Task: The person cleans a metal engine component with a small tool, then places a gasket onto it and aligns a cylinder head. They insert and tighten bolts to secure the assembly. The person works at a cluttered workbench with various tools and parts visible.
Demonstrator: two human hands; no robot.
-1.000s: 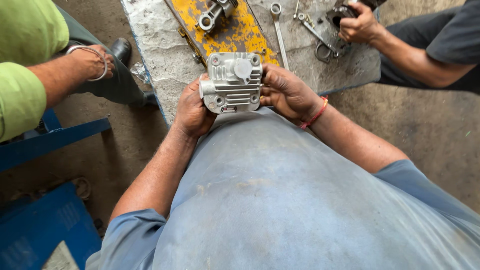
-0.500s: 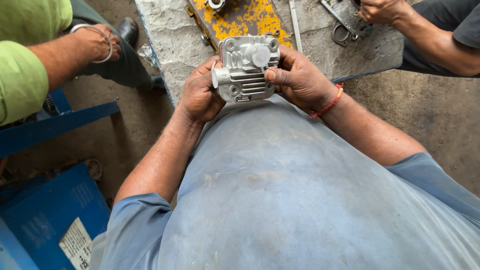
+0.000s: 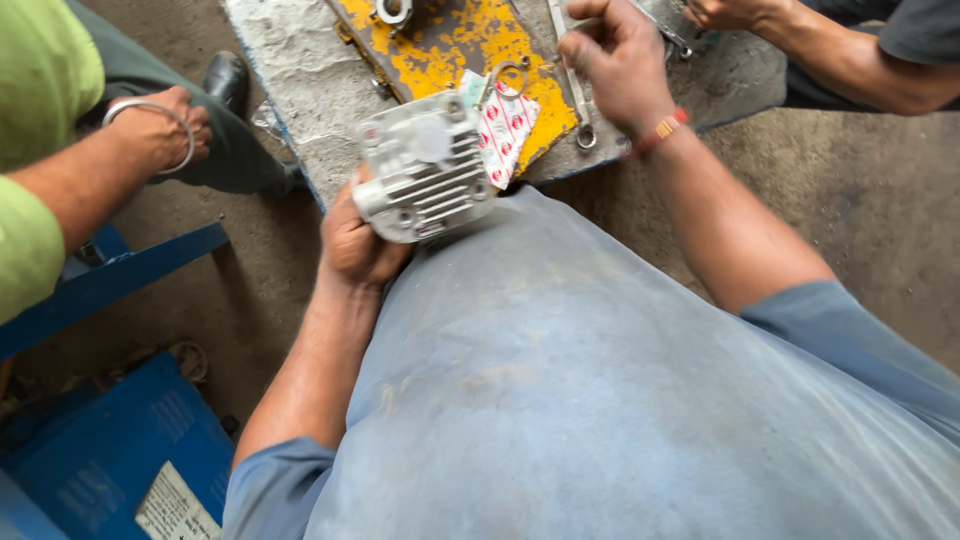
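A rough grey workbench [image 3: 300, 60] carries a chipped yellow metal plate [image 3: 470, 45]. Against the bench's near edge sits a cast aluminium housing [image 3: 425, 165], pale, finned along one side, tilted. Beside it lies a white packet with red marks [image 3: 508, 125], and a steel spanner [image 3: 572, 85] rests further along the bench. The left hand [image 3: 355, 240] cups the housing from below, fingers wrapped round its lower corner. The right hand [image 3: 620, 60] is away from the housing, curled over the spanner; whether it grips it cannot be told. Other people's hands work at the bench's far sides.

Yellow worn plate [image 3: 470, 40], red-patterned packet [image 3: 507, 128], blue stand [image 3: 110, 275] alongside.
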